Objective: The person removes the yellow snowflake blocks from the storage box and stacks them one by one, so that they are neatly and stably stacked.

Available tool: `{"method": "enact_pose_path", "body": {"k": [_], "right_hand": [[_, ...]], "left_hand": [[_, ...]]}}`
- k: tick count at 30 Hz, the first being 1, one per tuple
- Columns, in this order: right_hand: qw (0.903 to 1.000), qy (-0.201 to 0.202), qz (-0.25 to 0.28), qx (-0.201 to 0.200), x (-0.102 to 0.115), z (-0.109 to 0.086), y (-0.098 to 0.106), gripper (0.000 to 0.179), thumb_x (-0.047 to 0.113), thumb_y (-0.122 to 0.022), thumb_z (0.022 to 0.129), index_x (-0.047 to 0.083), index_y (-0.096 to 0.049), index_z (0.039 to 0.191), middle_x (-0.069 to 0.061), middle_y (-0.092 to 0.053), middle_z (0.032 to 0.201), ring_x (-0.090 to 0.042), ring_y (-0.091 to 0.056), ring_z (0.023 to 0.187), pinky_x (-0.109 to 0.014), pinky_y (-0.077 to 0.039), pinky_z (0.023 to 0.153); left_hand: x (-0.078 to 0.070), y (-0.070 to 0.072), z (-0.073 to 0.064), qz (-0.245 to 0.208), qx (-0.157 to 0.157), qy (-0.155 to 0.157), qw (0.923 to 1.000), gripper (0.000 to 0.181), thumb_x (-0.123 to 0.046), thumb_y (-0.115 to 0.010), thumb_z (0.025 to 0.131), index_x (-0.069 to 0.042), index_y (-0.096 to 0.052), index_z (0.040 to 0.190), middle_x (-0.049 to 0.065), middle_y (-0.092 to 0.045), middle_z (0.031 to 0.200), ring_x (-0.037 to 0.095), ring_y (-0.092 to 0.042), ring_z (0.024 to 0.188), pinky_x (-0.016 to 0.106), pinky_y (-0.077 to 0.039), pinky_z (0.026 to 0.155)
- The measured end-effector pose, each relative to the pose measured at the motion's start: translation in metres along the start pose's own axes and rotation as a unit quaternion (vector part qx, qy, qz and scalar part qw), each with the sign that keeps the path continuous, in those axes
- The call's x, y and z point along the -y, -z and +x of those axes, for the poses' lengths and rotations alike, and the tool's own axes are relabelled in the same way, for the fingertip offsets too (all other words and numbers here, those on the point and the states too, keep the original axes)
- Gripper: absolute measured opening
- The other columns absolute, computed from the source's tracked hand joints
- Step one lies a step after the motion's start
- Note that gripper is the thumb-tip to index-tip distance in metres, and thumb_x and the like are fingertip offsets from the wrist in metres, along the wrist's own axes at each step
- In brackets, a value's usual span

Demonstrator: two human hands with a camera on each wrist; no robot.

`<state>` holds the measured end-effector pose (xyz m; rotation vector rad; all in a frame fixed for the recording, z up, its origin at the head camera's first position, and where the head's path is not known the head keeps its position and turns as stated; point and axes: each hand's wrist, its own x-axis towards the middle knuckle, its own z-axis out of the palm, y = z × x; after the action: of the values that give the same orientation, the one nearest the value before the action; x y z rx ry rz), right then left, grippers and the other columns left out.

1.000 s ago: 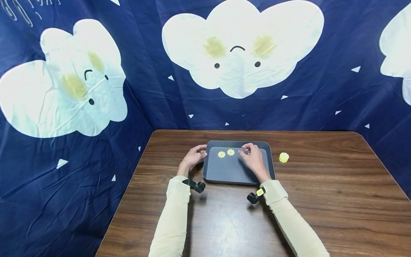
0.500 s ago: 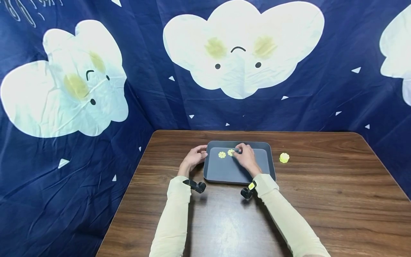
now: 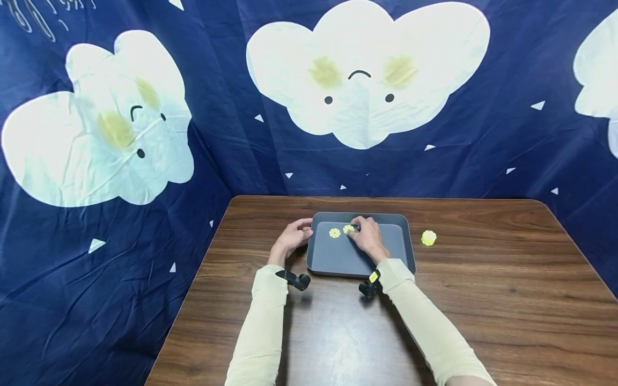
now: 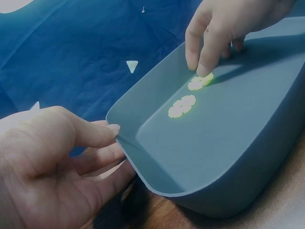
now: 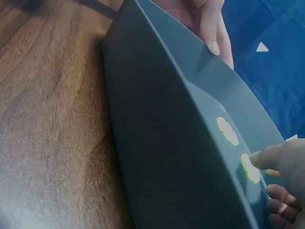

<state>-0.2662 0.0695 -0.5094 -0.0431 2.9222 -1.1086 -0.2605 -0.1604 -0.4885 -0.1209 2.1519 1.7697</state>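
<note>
A dark grey rectangular tray (image 3: 333, 260) stands on the table. At its left wall, my left hand (image 3: 293, 234) grips the rim, thumb on the edge and fingers outside, as the left wrist view (image 4: 62, 157) shows. Two flat, pale yellow flower-shaped pieces lie side by side on the tray floor near the back. One flower-shaped piece (image 3: 335, 232) lies untouched on the left. My right hand (image 3: 368, 237) reaches in over the other flower-shaped piece (image 5: 249, 168), thumb and index finger at its edge in a pinch. The index fingertip is partly hidden in the right wrist view.
Right of the tray, a small stack of similar yellow flower-shaped pieces (image 3: 428, 238) sits on the wooden table (image 3: 507, 284). Behind the table hangs a dark blue cloth (image 3: 217, 107) with white clouds. A black camera is strapped to each wrist.
My right hand has moved left from over the tray's right half to the right-hand flower-shaped piece, and its fingers have closed in there. My left hand has stayed at the rim.
</note>
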Motion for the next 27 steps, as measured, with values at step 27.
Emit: {"method": "enact_pose_path", "body": {"k": [27], "right_hand": [[0.9994, -0.033, -0.001, -0.002, -0.0066, -0.0036, 0.0, 0.026, 0.024, -0.074, 0.084, 0.004, -0.063, 0.095, -0.015, -0.055, 0.104, -0.032, -0.05, 0.102, -0.042, -0.043, 0.094]], "left_hand": [[-0.0001, -0.0002, 0.0006, -0.011, 0.0, 0.006, 0.9999, 0.048, 0.001, -0.051, 0.096, -0.005, -0.043, 0.142, 0.023, -0.048, 0.135, 0.03, -0.05, 0.122, 0.042, -0.044, 0.106]]}}
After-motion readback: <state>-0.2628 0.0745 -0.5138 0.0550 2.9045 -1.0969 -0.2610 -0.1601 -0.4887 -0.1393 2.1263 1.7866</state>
